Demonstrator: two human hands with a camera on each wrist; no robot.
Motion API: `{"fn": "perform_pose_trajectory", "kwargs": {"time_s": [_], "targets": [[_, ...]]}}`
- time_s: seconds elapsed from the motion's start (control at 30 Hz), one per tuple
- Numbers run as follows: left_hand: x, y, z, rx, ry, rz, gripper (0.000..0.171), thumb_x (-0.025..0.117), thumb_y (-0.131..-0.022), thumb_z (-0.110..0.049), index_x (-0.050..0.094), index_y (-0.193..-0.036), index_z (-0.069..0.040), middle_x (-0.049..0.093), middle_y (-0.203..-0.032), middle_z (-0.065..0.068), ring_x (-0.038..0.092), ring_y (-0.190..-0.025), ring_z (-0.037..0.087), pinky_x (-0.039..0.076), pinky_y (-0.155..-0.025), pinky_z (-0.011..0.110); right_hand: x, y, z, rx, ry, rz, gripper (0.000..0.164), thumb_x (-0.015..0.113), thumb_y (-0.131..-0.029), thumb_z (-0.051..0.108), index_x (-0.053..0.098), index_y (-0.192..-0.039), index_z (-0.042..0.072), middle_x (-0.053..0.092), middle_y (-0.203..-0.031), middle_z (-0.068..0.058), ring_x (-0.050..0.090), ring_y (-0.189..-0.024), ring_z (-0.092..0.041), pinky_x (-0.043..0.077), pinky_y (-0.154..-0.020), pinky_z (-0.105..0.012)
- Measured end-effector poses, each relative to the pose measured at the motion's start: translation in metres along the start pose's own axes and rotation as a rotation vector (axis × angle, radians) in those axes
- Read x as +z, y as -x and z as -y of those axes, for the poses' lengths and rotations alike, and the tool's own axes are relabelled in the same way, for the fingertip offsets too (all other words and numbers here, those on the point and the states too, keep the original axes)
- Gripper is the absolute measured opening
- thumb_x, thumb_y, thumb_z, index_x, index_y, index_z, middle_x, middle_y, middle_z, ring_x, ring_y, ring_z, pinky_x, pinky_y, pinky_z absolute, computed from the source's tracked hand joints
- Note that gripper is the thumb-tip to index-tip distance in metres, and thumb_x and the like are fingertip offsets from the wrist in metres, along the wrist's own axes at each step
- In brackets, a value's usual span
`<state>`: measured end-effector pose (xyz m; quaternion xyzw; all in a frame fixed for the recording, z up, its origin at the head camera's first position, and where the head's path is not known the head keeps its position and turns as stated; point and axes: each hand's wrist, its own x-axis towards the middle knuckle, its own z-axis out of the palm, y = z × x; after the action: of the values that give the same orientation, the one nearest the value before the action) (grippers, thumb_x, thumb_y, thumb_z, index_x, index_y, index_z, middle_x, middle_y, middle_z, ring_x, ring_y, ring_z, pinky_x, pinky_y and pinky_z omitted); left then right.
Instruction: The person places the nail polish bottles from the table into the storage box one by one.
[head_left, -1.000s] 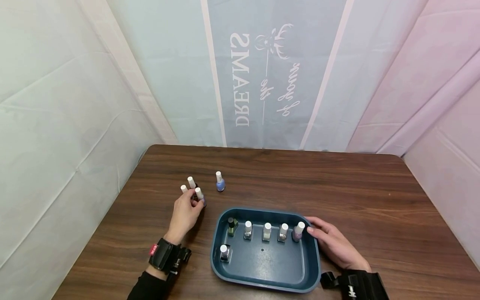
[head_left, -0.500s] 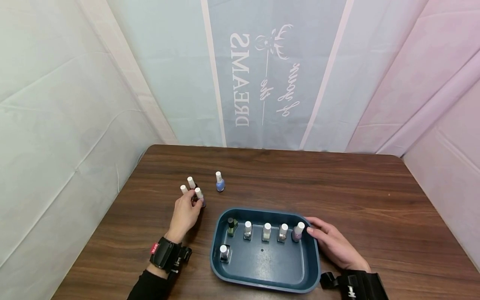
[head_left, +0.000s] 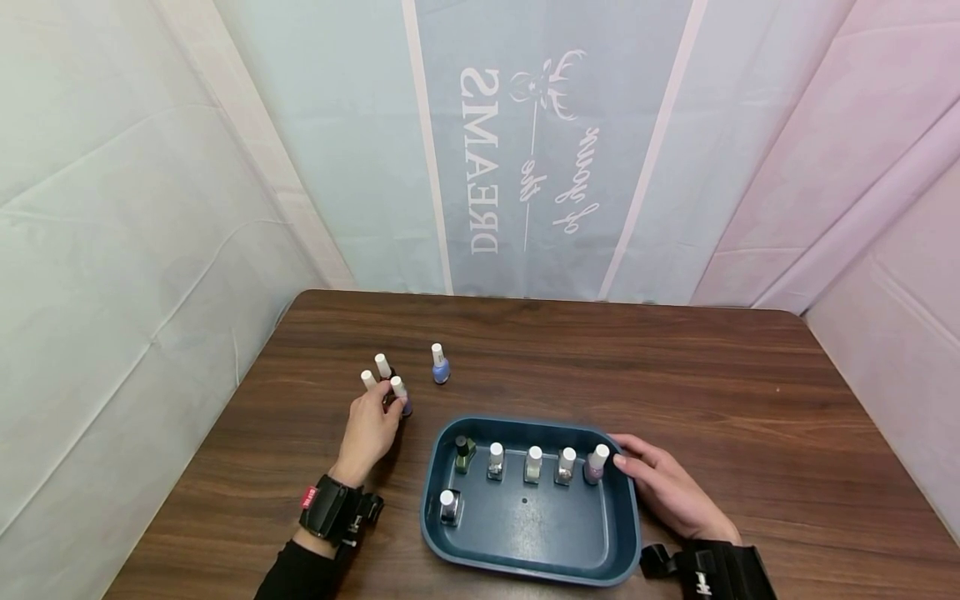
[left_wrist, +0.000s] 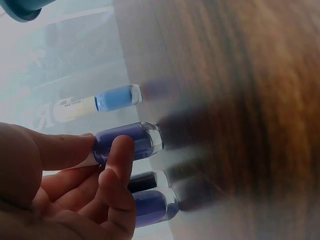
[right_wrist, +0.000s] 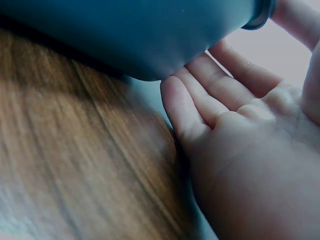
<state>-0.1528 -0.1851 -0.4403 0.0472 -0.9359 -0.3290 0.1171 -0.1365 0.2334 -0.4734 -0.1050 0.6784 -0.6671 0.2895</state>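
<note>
My left hand (head_left: pixel 369 427) pinches a purple nail polish bottle (left_wrist: pixel 120 141) with a white cap, thumb and fingers around its upper part. Its base is at the tabletop; I cannot tell whether it touches. Close beside it stand a dark nail polish bottle (head_left: pixel 384 365) and a second purple bottle (left_wrist: pixel 150 207), partly hidden by my fingers. A light blue bottle (head_left: pixel 440 367) stands apart to their right. My right hand (head_left: pixel 678 490) holds the right end of a dark blue tray (head_left: pixel 525 575), thumb at the rim and fingers against the outer wall.
Inside the tray, a green bottle (head_left: pixel 464 455) with a dark cap and several white-capped ones line the far side. One white-capped bottle (head_left: pixel 450 506) sits in front of the green one. Printed cloth (head_left: pixel 555 167) hangs behind the wooden table (head_left: pixel 750 392).
My left hand and the purple nail polish bottle have shifted very slightly left. The right hand, the tray and the other bottles have stayed where they were.
</note>
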Motion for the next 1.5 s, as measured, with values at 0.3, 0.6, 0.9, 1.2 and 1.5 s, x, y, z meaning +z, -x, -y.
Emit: {"fn": "perform_pose_trajectory", "kwargs": {"time_s": [0.3,0.6,0.9,1.2,1.5], "targets": [[-0.0013,0.0005,-0.0017,-0.001,-0.017,0.004,0.01,0.062,-0.092,-0.011,0.064,-0.096,-0.002,0.066,-0.084,0.011,0.055,-0.071,0.021,0.042,-0.063,0.032,0.0001,0.0002,0.0008,-0.003,0.009,-0.004,0.041,0.044,-0.103,0.021,0.044,-0.139,0.003,0.058,-0.126,0.006,0.053,-0.114,-0.007,0.044,-0.094,-0.019],[-0.0022,0.0023,-0.0027,-0.035,-0.027,0.037,0.017,0.061,-0.094,-0.015,0.064,-0.105,-0.002,0.066,-0.089,0.013,0.054,-0.073,0.022,0.041,-0.063,0.032,0.0001,0.0,0.0,-0.004,-0.008,0.006,0.042,0.044,-0.103,0.021,0.042,-0.14,0.001,0.059,-0.125,0.006,0.054,-0.113,-0.007,0.044,-0.093,-0.02],[-0.0033,0.0032,-0.0036,-0.054,-0.035,0.049,0.016,0.061,-0.094,-0.016,0.064,-0.105,-0.006,0.068,-0.093,0.011,0.057,-0.076,0.021,0.043,-0.064,0.034,0.0009,0.0003,0.0003,-0.018,-0.03,0.014,0.043,0.043,-0.103,0.02,0.041,-0.14,-0.002,0.06,-0.126,0.005,0.055,-0.113,-0.007,0.045,-0.094,-0.02],[-0.0031,0.005,-0.0015,-0.054,-0.043,0.068,0.017,0.061,-0.094,-0.015,0.064,-0.107,-0.005,0.067,-0.093,0.011,0.056,-0.074,0.021,0.041,-0.061,0.032,0.0018,-0.0003,-0.0007,-0.033,-0.05,0.018,0.044,0.043,-0.103,0.019,0.039,-0.141,-0.004,0.06,-0.126,0.004,0.056,-0.114,-0.007,0.046,-0.094,-0.02],[-0.0042,0.0059,-0.0057,-0.053,-0.053,0.064,0.018,0.061,-0.094,-0.018,0.064,-0.107,-0.007,0.067,-0.092,0.011,0.055,-0.074,0.022,0.041,-0.062,0.032,0.0006,0.0004,-0.0005,-0.019,-0.04,0.018,0.042,0.043,-0.103,0.019,0.041,-0.14,-0.001,0.059,-0.125,0.005,0.055,-0.113,-0.007,0.045,-0.094,-0.021]]}}
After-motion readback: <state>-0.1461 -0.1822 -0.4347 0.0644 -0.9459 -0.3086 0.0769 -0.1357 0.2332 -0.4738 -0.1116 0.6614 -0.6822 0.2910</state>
